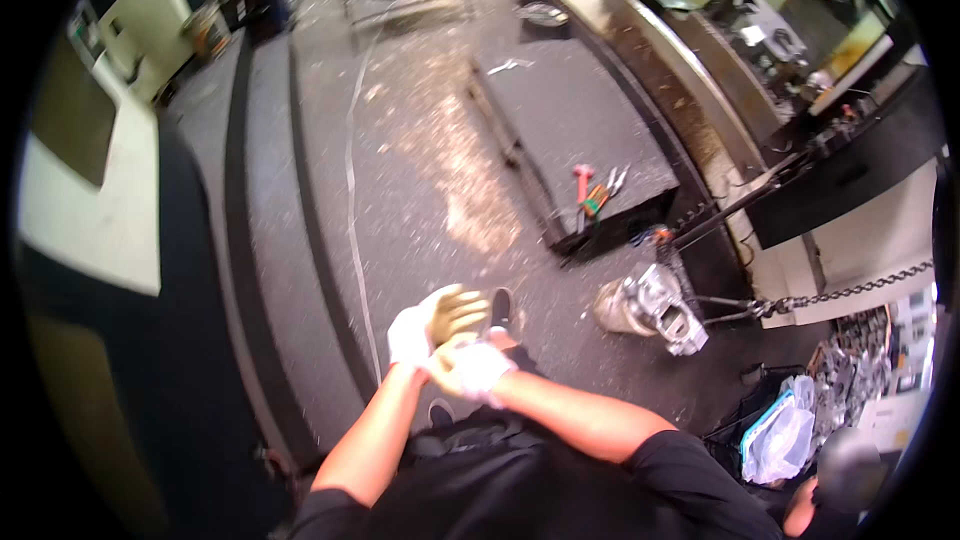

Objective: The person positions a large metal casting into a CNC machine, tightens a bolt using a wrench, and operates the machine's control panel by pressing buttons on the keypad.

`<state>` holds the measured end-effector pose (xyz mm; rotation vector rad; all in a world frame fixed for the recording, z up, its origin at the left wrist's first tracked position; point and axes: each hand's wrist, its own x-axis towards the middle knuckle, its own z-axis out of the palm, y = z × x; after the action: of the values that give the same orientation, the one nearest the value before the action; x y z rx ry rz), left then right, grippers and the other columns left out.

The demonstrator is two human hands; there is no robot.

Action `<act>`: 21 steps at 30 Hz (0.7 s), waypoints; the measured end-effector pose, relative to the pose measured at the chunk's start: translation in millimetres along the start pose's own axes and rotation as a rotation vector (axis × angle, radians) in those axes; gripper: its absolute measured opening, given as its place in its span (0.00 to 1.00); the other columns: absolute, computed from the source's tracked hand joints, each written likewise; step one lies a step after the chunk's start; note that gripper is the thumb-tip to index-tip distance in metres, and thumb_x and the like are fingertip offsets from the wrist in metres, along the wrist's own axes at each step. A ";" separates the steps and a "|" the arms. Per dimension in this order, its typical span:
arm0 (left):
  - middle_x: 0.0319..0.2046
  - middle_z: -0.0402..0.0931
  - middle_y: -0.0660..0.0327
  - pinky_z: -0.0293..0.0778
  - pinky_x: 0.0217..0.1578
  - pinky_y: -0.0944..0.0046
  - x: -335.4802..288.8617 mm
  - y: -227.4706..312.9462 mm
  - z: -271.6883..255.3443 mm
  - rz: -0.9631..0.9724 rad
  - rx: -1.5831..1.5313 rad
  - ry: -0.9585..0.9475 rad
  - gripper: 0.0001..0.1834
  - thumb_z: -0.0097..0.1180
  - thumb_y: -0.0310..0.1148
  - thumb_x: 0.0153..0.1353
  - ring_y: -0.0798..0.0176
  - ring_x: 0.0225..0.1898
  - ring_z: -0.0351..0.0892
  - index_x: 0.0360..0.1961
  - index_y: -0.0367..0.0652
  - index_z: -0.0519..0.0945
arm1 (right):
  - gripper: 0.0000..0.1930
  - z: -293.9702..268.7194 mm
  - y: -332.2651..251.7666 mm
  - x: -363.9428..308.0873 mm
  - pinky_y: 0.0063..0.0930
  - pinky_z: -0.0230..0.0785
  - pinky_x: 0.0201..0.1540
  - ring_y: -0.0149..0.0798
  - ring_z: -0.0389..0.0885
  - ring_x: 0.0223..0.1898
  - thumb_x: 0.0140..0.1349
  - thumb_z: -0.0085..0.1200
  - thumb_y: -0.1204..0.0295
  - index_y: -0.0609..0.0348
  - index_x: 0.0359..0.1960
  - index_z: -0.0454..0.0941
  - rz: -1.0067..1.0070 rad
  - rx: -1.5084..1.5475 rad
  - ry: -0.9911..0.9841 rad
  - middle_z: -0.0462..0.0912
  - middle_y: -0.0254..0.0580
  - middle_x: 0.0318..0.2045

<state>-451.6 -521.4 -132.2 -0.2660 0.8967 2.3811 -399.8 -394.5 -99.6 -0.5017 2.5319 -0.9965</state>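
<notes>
Both my hands wear white work gloves with pale yellow palms and fingers. My left hand [440, 320] is raised in front of me, palm showing, fingers stretched out and holding nothing. Just below it, my right hand [472, 364] reaches across to the left wrist. Its fingers look bent around the cuff of the left glove [408, 338], though blur softens the grip. A dark shoe [501, 308] shows just beyond the hands.
On a low dark platform [590, 110] lie a red-handled hammer [582, 180] and other hand tools. A metal casting [660, 308] sits on a cylinder beside a chain [850, 295]. An open machine [770, 30] stands far right. Near right are plastic bags [780, 440] and another person [845, 475].
</notes>
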 end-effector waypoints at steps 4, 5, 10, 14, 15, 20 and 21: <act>0.69 0.71 0.47 0.72 0.63 0.44 111.7 63.1 -26.6 -0.147 0.005 0.180 0.43 0.43 0.67 0.71 0.44 0.66 0.73 0.73 0.44 0.67 | 0.18 -58.9 29.1 102.4 0.53 0.77 0.46 0.60 0.87 0.40 0.69 0.52 0.55 0.57 0.34 0.84 -0.006 0.023 -0.160 0.87 0.55 0.35; 0.70 0.69 0.48 0.70 0.64 0.44 143.1 70.4 -44.6 -0.114 0.020 0.183 0.43 0.44 0.68 0.70 0.46 0.69 0.70 0.74 0.47 0.66 | 0.18 -59.3 53.0 128.3 0.52 0.77 0.46 0.59 0.87 0.41 0.68 0.53 0.55 0.57 0.34 0.84 -0.023 0.084 -0.107 0.87 0.55 0.35; 0.79 0.55 0.60 0.57 0.72 0.42 275.0 125.7 -10.4 0.125 -0.016 0.261 0.40 0.48 0.64 0.71 0.49 0.77 0.55 0.78 0.59 0.58 | 0.18 -181.9 105.1 231.4 0.48 0.78 0.52 0.59 0.87 0.45 0.65 0.52 0.57 0.58 0.39 0.87 -0.005 0.120 -0.296 0.88 0.56 0.40; 0.81 0.49 0.63 0.49 0.76 0.44 398.9 177.7 90.7 0.281 0.312 0.756 0.41 0.49 0.61 0.73 0.51 0.81 0.47 0.79 0.54 0.55 | 0.18 -301.4 142.7 282.0 0.49 0.76 0.44 0.61 0.85 0.41 0.65 0.53 0.57 0.60 0.35 0.84 -0.031 0.231 -0.174 0.87 0.58 0.35; 0.80 0.51 0.62 0.48 0.76 0.45 434.8 187.9 104.5 0.285 0.328 0.684 0.41 0.49 0.61 0.73 0.51 0.80 0.47 0.78 0.53 0.56 | 0.17 -327.5 154.2 293.5 0.50 0.74 0.43 0.63 0.84 0.39 0.66 0.52 0.58 0.61 0.33 0.83 -0.045 0.242 -0.126 0.86 0.58 0.33; 0.21 0.71 0.64 0.73 0.28 0.52 613.8 205.0 186.5 0.148 0.098 0.350 0.30 0.48 0.66 0.72 0.57 0.26 0.76 0.25 0.52 0.71 | 0.15 -437.4 266.0 347.1 0.49 0.72 0.38 0.60 0.82 0.33 0.65 0.54 0.62 0.60 0.26 0.79 0.003 0.317 0.094 0.84 0.56 0.28; 0.10 0.54 0.67 0.55 0.15 0.57 643.6 200.4 236.2 0.164 0.084 0.515 0.35 0.46 0.69 0.71 0.62 0.12 0.56 0.18 0.53 0.61 | 0.14 -451.2 289.4 356.7 0.49 0.70 0.36 0.58 0.80 0.30 0.65 0.55 0.63 0.60 0.25 0.78 0.018 0.366 0.154 0.83 0.55 0.27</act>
<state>-1088.5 -201.6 -83.9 -0.8267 1.2868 2.4572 -971.7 -100.2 -70.5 -0.3031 2.3938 -1.5007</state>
